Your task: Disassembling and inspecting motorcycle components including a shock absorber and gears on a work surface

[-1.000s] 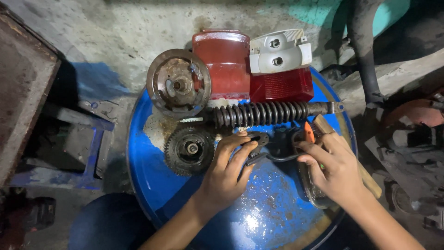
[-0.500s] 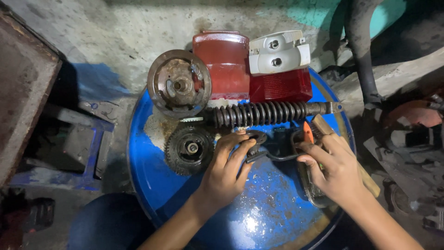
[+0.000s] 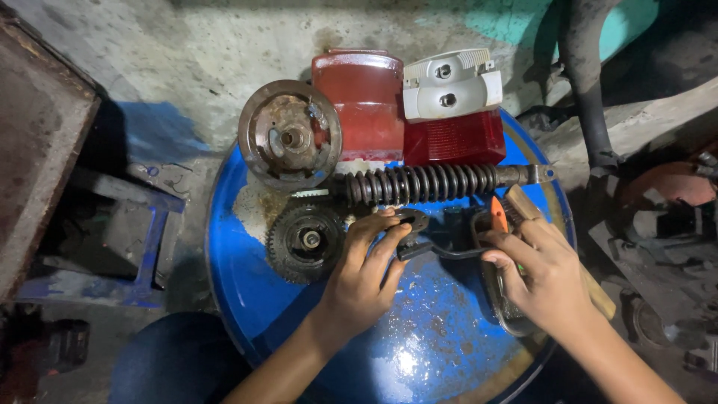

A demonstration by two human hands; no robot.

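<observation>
On the drum: the blue drum top [image 3: 247, 247] serves as my bench; nothing sits inside anything.
Left side: rusty round hub [image 3: 289, 135], toothed gear [image 3: 304, 241] below it.
Back row: red lamp cover [image 3: 359, 101], white-and-red lamp [image 3: 452, 108], coil spring [image 3: 430, 183].
My left hand [image 3: 364, 273]: fingers curled, pinching a small dark metal lever [image 3: 419, 238].
My right hand [image 3: 542, 273]: half closed on the lever's far end, beside an orange-tipped tool [image 3: 499, 213].
</observation>
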